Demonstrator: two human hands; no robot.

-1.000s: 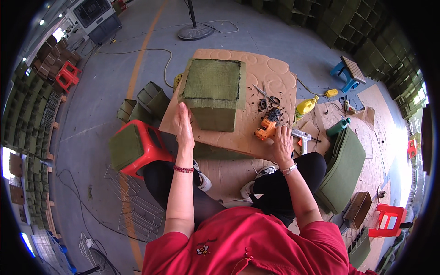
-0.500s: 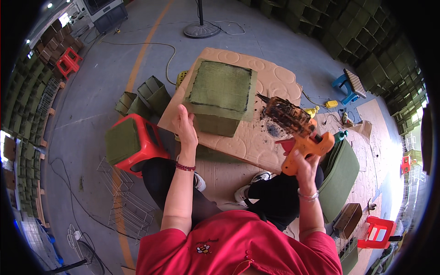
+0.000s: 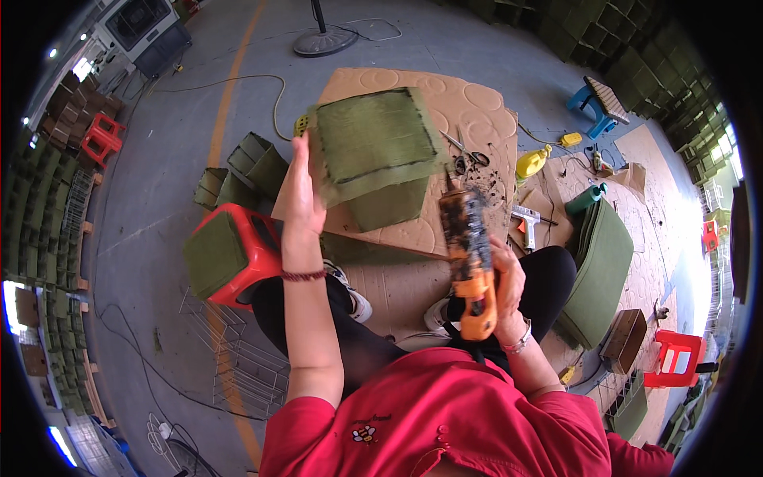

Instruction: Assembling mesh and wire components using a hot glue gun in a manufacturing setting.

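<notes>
A green fabric-covered box (image 3: 373, 139) with a dark line of glue around its top face stands on a cardboard-topped work surface (image 3: 477, 103). A thin edge of the cover sticks out past the box's sides. My left hand (image 3: 304, 195) is flat and upright against the box's left edge, fingers stretched out. In my right hand (image 3: 509, 278) is an orange glue gun (image 3: 473, 290), its front part coated in black residue. Its nozzle points up, close to the box's right front corner; whether it touches cannot be made out. My right fingers wrap its handle and are partly hidden.
Scissors (image 3: 479, 158) and black crumbs lie right of the box. Beyond are a yellow bottle (image 3: 532, 161), a white glue gun (image 3: 526, 225) and a green bottle (image 3: 586, 199). Stacked green panels (image 3: 600, 274) stand right; a red stool (image 3: 246, 254) and open green boxes (image 3: 258, 159) stand left.
The glue gun has swung left and turned its nozzle upward to the box's corner, uncovering the scissors. The box has turned and tilted slightly, and my left hand has come against its side.
</notes>
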